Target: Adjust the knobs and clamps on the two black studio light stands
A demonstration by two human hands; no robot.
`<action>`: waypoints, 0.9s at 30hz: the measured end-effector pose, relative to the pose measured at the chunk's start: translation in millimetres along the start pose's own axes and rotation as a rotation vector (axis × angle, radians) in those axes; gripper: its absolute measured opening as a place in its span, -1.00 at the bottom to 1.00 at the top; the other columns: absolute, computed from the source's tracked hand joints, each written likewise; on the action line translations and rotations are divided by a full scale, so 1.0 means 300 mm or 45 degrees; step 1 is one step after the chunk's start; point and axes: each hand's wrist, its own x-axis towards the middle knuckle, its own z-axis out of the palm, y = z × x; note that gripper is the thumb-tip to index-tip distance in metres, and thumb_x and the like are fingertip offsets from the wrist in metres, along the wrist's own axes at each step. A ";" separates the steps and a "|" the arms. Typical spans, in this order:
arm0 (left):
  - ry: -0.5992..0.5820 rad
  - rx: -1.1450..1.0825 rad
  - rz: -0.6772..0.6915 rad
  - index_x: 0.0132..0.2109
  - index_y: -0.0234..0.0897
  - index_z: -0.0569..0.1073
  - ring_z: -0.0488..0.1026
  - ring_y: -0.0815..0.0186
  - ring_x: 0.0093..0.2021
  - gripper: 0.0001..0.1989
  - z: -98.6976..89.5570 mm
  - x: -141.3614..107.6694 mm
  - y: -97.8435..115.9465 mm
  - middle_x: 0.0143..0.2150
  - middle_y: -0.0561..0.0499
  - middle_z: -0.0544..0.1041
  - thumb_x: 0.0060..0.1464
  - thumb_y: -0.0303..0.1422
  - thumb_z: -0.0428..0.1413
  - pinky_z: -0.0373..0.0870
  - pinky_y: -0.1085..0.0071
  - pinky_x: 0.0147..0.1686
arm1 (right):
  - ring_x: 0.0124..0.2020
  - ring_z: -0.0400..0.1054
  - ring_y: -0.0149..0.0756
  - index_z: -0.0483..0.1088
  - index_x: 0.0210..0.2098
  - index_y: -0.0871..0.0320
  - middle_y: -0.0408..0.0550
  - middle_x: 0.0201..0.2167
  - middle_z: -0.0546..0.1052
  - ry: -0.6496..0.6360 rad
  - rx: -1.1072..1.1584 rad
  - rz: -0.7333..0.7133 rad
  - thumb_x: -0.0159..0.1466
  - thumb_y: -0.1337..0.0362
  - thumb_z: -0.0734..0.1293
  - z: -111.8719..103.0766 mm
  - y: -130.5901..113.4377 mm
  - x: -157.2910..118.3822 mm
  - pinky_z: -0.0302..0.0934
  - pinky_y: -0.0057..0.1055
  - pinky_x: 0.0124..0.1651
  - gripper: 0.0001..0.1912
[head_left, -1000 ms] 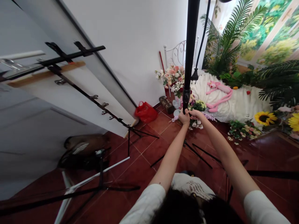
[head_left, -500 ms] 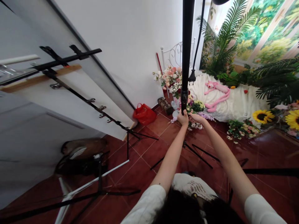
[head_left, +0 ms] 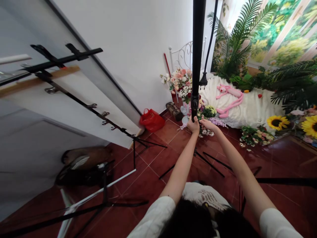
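Observation:
A black light stand (head_left: 198, 49) rises upright in front of me, with a clamp joint on its pole just above my hands. My left hand (head_left: 193, 126) is wrapped round the pole below that joint. Close beside it on the right, my right hand (head_left: 208, 125) has its fingers curled together near the pole; whatever is between them is too small to make out. A black power plug (head_left: 203, 80) dangles on its cable to the right of the pole. Below my hands the stand's legs (head_left: 210, 163) spread over the floor.
At left, a black backdrop stand (head_left: 74, 97) with metal clips stands by white boards. A red bag (head_left: 151, 119) sits against the wall. Flowers (head_left: 182, 79), a pink plush toy (head_left: 230, 96) on white fur cloth (head_left: 257, 112), and sunflowers (head_left: 277, 122) lie beyond. More stand legs cross the red tiles.
The view has shifted slightly, so the backdrop stand appears a little further left and higher. Both hands stay at the same place on the pole.

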 end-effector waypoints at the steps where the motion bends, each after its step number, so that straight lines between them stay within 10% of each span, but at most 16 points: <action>1: 0.001 0.003 0.002 -0.42 -0.27 0.47 0.34 0.35 -0.53 -0.49 -0.001 0.000 0.002 -0.54 -0.01 0.45 0.24 0.02 -0.09 0.15 0.45 -0.44 | -0.53 0.24 -0.44 0.31 -0.35 0.14 -0.14 -0.44 0.39 0.004 0.019 0.018 0.30 0.19 0.22 0.001 0.010 -0.001 0.27 -0.49 -0.44 -0.83; 17: -0.005 -0.002 -0.030 -0.44 -0.25 0.44 0.36 0.32 -0.52 -0.49 0.011 -0.004 -0.024 -0.56 -0.01 0.43 0.25 0.00 -0.13 0.16 0.44 -0.44 | -0.33 0.33 -0.42 0.20 -0.29 0.04 -0.24 -0.40 0.41 0.288 1.013 0.079 0.05 0.22 0.30 0.141 0.017 -0.066 0.25 -0.52 -0.19 -0.77; 27: 0.004 0.014 0.000 -0.45 -0.26 0.45 0.34 0.32 -0.52 -0.45 0.010 -0.002 -0.025 -0.56 -0.01 0.43 0.26 0.02 -0.15 0.18 0.44 -0.41 | -0.17 0.32 -0.36 0.22 -0.27 0.09 -0.09 -0.18 0.42 0.498 0.404 -0.103 0.10 0.22 0.23 0.064 -0.069 -0.081 0.27 -0.37 -0.01 -0.81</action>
